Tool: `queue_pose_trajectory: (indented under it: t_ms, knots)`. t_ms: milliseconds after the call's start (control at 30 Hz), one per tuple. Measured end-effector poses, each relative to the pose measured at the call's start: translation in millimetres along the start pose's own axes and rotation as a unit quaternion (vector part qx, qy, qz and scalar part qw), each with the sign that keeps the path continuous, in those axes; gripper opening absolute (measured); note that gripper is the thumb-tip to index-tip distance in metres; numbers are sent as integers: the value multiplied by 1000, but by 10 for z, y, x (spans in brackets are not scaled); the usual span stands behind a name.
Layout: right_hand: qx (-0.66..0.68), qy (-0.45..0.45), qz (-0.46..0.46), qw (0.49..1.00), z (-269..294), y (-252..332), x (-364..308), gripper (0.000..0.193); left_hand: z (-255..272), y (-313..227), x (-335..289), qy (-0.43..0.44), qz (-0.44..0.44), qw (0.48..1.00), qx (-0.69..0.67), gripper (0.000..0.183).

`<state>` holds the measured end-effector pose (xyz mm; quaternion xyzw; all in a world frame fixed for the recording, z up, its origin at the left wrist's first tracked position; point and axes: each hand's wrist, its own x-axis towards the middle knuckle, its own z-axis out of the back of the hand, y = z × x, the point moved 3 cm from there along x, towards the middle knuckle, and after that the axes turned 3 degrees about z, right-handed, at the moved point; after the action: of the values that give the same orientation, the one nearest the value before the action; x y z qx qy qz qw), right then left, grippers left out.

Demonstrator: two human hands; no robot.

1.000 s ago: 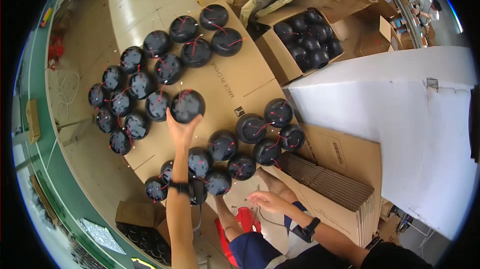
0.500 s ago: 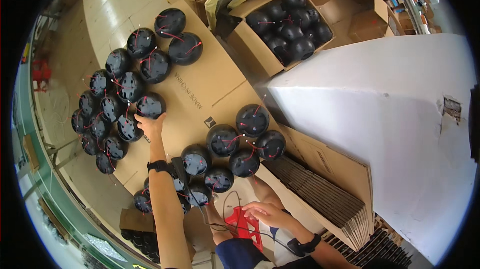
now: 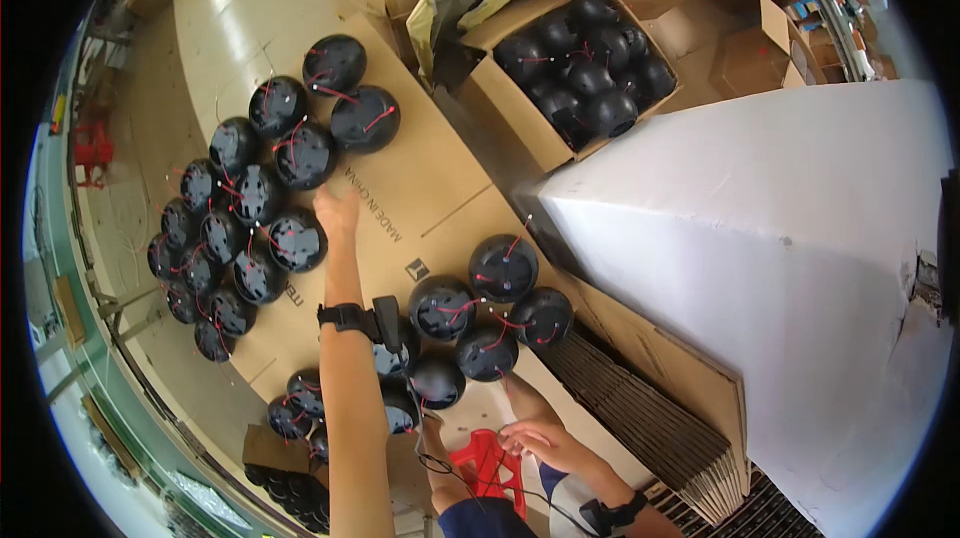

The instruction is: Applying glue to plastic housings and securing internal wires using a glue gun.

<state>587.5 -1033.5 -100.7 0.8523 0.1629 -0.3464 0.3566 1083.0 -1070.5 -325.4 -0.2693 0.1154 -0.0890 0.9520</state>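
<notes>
Black round shells with cut-outs and thin red wires stand in two groups on a flat brown cardboard sheet point(image 3: 420, 188). My left hand point(image 3: 338, 208) reaches over the sheet, at the lower right edge of one shell point(image 3: 305, 156) in the left group. Its fingers look apart and foreshortened, with nothing seen in them; whether they touch the shell I cannot tell. Below it sits another shell point(image 3: 298, 240). My right hand point(image 3: 552, 446) hangs low above a red stool point(image 3: 488, 463), fingers loosely bent and apart, close to a thin black cable point(image 3: 545, 506).
At the back, an open carton point(image 3: 515, 118) holds more black shells. A white block-like surface point(image 3: 740, 168) rises on the right. Flattened cardboard point(image 3: 650, 408) is stacked at the near right. Both wrists wear black straps, with cables hanging between the arms.
My left hand has moved up and to the right, off the lower shells toward one farther back. My right hand has shifted slightly right and down, and the view has tilted a little.
</notes>
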Motion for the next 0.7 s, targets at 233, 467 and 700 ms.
queue_pose_trajectory:
  t_ms: [233,467,700]
  knots:
    - [4,-46,-18,999,173,34,-109,33,-11,-130,204,45,-8,999,-17,59]
    - [54,-56,-11,997,195,-177,-63,34,-444,-760,135,110,-102,987,-53,45]
    - [74,-67,-19,995,153,-343,-26,33,-557,-965,324,20,-64,997,-37,39]
